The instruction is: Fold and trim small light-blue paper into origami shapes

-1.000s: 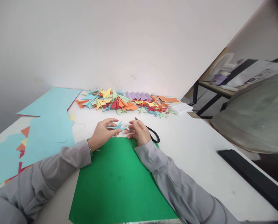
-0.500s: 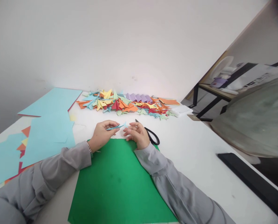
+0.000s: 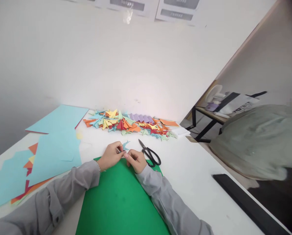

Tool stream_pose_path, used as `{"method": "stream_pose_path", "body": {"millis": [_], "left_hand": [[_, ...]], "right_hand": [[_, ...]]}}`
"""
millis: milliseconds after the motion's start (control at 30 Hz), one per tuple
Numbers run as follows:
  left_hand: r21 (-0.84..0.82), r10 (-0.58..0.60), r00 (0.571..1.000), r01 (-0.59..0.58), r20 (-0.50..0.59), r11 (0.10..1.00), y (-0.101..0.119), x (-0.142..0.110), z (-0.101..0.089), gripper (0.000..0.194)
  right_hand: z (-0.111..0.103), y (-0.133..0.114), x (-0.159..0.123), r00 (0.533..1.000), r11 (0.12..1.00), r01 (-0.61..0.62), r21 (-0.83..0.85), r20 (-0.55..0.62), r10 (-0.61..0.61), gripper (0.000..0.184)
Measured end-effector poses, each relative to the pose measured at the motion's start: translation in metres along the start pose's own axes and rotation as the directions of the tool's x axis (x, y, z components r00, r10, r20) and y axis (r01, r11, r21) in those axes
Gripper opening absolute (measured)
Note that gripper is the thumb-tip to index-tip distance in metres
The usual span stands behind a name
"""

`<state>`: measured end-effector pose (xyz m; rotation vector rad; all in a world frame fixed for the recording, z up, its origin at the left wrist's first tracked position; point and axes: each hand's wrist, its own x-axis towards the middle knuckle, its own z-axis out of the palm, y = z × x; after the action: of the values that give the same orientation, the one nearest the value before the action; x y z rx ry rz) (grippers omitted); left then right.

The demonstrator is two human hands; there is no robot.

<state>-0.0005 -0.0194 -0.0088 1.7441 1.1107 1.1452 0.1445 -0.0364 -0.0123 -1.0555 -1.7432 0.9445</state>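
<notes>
A small folded blue paper figure (image 3: 126, 145) with pointed tips stands up from between my hands, above the far edge of a green sheet (image 3: 118, 199). My left hand (image 3: 111, 156) pinches its lower part between thumb and fingers. Thumb and forefinger of my right hand (image 3: 136, 161) are closed at the same low part, meeting the left fingertips. The fingers hide the bottom of the figure. Black-handled scissors (image 3: 151, 154) lie just beyond my right hand, partly over the sheet's corner.
Along the wall runs a pile of colourful folded paper figures (image 3: 123, 124), with pleated purple paper (image 3: 141, 118) among them. Blue sheets (image 3: 55, 153) and paper pieces lie at left. A black strip (image 3: 243, 199) lies at right. Beyond the table, a person's grey-green clothing (image 3: 253, 143) shows.
My right hand, earlier apart with loose fingers, has come in to pinch at the blue figure. The figure now points upward instead of lying sideways. The view has tilted up, showing papers on the wall.
</notes>
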Motion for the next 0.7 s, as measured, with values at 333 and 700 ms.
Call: {"method": "stream_pose_path", "body": {"millis": [333, 700], "left_hand": [[-0.067, -0.056, 0.996, 0.051, -0.076, 0.996, 0.01, 0.002, 0.002, 0.028], [-0.401, -0.221, 0.971, 0.238, 0.089, 0.885, 0.022, 0.01, 0.0, 0.027]], "right_hand": [[0.008, -0.003, 0.002, 0.961, 0.994, 0.053, -0.097, -0.267, -0.077, 0.034], [0.005, 0.001, 0.002, 0.927, 0.966, 0.036, -0.254, -0.352, -0.127, 0.034]]}}
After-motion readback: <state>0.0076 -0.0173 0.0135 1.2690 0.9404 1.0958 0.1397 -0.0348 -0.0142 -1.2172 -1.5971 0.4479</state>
